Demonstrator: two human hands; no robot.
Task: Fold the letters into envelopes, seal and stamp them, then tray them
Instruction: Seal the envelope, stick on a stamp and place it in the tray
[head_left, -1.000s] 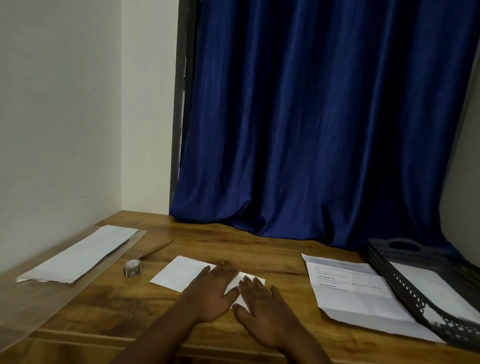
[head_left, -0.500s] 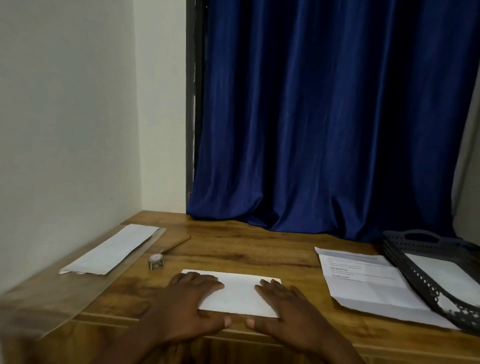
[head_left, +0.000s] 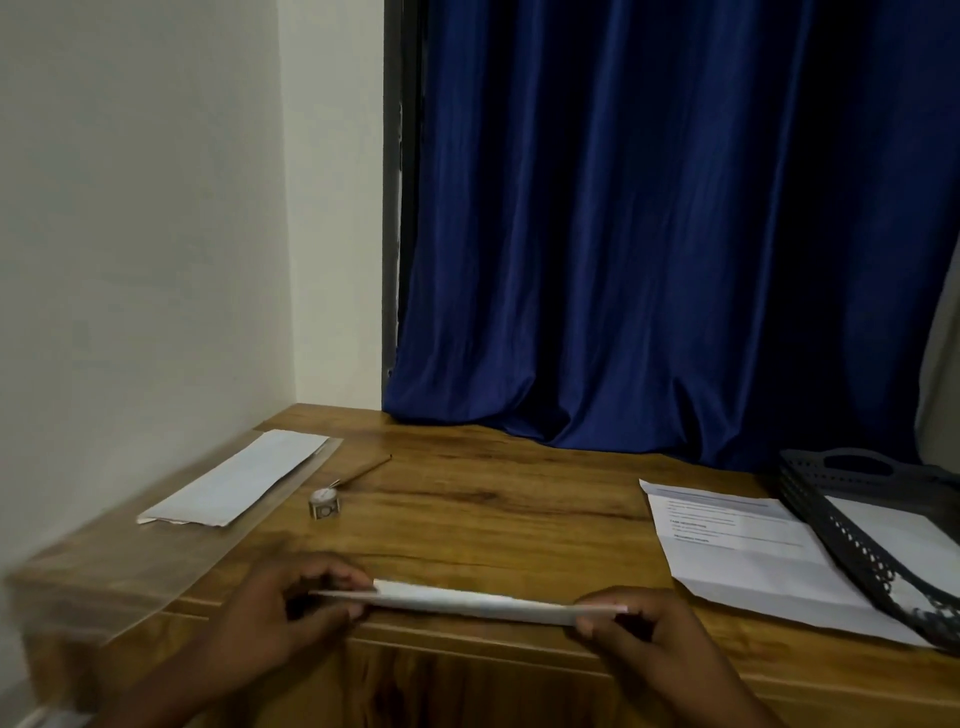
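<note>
The person holds a folded white paper (head_left: 467, 605) flat, just above the near edge of the bench (head_left: 519, 509). The left hand (head_left: 280, 613) pinches its left end and the right hand (head_left: 639, 636) pinches its right end. It looks like a letter or envelope mid-step. Next it likely needs sealing, a stamp, then the tray (head_left: 810, 483) on the right.

The wooden table (head_left: 493, 499) carries a clear sleeve (head_left: 156, 561), stamp roll (head_left: 323, 504), printed letter (head_left: 753, 551) and tray (head_left: 810, 483).
</note>
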